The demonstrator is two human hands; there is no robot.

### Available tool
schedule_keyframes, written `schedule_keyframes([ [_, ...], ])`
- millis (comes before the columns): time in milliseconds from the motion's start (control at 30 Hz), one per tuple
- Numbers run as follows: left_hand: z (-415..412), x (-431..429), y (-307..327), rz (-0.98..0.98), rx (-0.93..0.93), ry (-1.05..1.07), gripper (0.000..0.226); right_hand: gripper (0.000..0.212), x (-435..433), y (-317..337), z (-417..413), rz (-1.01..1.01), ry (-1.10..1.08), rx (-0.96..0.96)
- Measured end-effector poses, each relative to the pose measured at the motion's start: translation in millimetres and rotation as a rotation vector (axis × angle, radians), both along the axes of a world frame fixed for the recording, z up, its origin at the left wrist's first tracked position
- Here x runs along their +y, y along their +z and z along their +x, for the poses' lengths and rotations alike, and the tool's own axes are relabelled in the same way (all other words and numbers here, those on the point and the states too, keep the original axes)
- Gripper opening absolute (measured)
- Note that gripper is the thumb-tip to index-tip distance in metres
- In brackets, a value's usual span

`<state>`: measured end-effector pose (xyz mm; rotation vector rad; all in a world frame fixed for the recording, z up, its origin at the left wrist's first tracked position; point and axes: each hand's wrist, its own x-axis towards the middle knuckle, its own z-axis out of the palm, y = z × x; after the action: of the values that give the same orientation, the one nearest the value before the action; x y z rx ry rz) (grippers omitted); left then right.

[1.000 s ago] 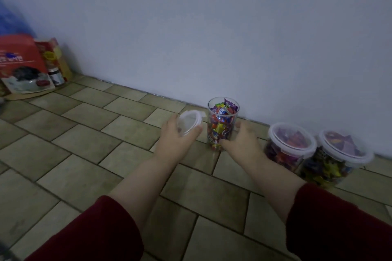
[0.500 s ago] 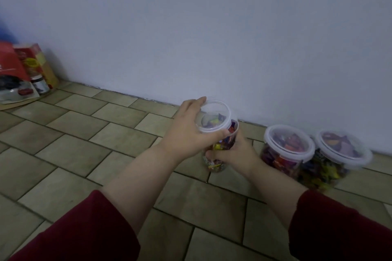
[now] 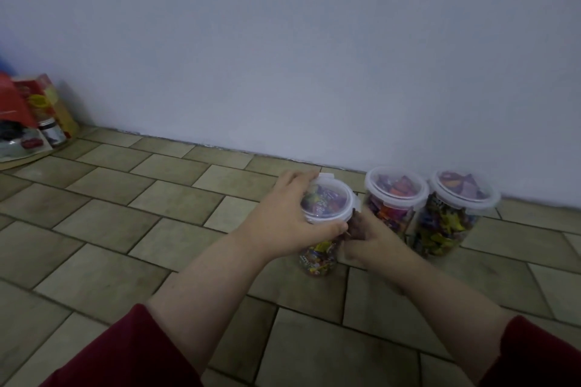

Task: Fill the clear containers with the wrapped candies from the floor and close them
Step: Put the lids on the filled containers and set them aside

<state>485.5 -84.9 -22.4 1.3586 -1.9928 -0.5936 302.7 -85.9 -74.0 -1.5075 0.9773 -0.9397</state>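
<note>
A clear container (image 3: 317,258) full of wrapped candies stands on the tiled floor near the wall. Its clear lid (image 3: 330,201) now sits on top of it. My left hand (image 3: 283,223) grips the lid's rim from the left, thumb at the front and fingers over the far edge. My right hand (image 3: 367,239) wraps the container's right side just below the lid. Two more candy-filled containers stand to the right with lids on, one (image 3: 393,201) beside my right hand and one (image 3: 452,214) further right.
The blue-white wall (image 3: 314,56) runs close behind the containers. At the far left stand red and yellow boxes (image 3: 34,104) and a small dark jar (image 3: 53,133). Beige floor tiles (image 3: 125,214) spread to the left and front.
My left hand brought the lid from beside the container onto its mouth and now holds it seated there. My right hand stayed on the container's side.
</note>
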Motion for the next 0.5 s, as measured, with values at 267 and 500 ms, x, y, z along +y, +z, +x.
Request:
schedule_keyframes([
  [267, -6, 4, -2, -0.107, -0.174, -0.027, 0.079, 0.034, 6, 25, -1, 0.039, -0.286, -0.216],
  [500, -14, 9, -21, 0.020, 0.185, -0.001, 0.090, 0.040, 5, 33, 15, -0.152, -0.265, 0.021],
])
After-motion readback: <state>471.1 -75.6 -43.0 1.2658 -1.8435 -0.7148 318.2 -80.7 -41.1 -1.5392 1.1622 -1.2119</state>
